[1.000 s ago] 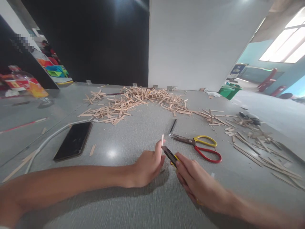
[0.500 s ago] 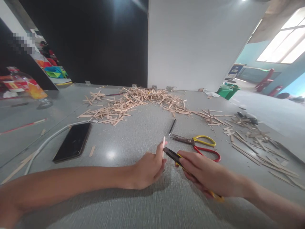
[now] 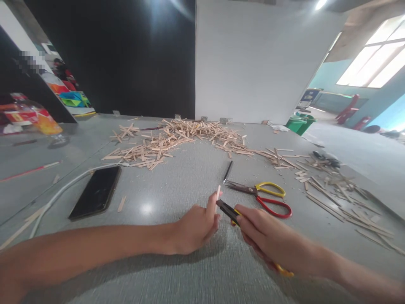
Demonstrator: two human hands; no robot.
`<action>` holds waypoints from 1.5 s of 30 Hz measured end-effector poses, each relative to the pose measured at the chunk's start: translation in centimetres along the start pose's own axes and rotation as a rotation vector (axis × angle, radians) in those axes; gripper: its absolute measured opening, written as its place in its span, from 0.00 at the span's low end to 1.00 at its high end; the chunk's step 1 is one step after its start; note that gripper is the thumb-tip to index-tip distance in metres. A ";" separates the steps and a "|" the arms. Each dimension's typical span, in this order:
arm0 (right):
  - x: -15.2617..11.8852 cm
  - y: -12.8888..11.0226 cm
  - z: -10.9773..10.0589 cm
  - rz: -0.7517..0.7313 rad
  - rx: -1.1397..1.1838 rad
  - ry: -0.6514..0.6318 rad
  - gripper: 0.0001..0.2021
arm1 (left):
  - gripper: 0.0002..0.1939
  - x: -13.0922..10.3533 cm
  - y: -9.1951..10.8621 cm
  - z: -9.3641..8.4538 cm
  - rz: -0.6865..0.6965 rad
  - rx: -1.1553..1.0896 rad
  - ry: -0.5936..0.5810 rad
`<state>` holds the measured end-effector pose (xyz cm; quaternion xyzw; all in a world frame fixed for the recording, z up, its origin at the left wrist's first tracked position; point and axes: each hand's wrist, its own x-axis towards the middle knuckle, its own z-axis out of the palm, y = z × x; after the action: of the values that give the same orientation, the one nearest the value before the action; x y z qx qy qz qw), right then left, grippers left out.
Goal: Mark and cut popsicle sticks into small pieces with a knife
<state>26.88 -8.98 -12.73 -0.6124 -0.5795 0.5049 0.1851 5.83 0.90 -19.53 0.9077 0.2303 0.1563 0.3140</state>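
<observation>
Pinched upright between the fingers of my left hand [image 3: 200,226] is a small pale wooden stick [image 3: 218,193], its top end poking above the fingertips. My right hand [image 3: 268,236] is wrapped round a black and yellow utility knife [image 3: 228,211]. The knife's front end meets the stick or lies right beside it; the exact contact is too small to make out. Just beyond the hands lie scissors [image 3: 255,190] with one yellow and one red handle, spread apart. A dark pen [image 3: 228,171] rests by their tips.
A heap of wooden sticks [image 3: 180,137] spreads across the back. More sticks and scraps [image 3: 341,194] lie on the right. At left are a phone [image 3: 96,192], a white cable [image 3: 60,192] and a bottle [image 3: 47,122]. A black and grey panel [image 3: 253,59] stands behind.
The view has tilted slightly, so most things sit a little lower. Both hands keep their grips, with the knife's front end still at the stick.
</observation>
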 end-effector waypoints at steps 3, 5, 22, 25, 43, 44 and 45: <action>0.1 0.1 -0.9 0.014 -0.061 0.004 0.14 | 0.26 0.3 0.7 -1.1 -0.011 -0.194 -0.049; 0.1 -0.3 -1.9 0.021 -0.108 -0.051 0.13 | 0.24 0.5 1.1 -1.6 -0.031 -0.366 -0.068; 0.7 -0.1 -6.2 -0.132 -0.130 -0.211 0.17 | 0.16 0.8 0.3 -2.3 -0.083 -0.899 -0.165; 0.7 1.1 -8.8 -0.054 -0.016 -0.030 0.20 | 0.15 0.9 0.1 -2.4 -0.083 -0.929 -0.112; 0.0 1.2 -10.9 -0.259 -0.289 0.725 0.18 | 0.17 0.8 0.6 -2.0 -0.119 -0.605 0.054; -0.6 0.5 -10.4 -0.256 -0.303 0.738 0.18 | 0.18 0.8 0.6 -2.1 -0.104 -0.567 0.069; -1.1 0.1 -9.9 -0.263 -0.305 0.737 0.17 | 0.18 0.7 0.6 -2.2 -0.086 -0.523 0.085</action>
<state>35.33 -6.48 -8.16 -0.6933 -0.6159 0.1323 0.3500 5.70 1.92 -17.41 0.7777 0.2334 0.2352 0.5342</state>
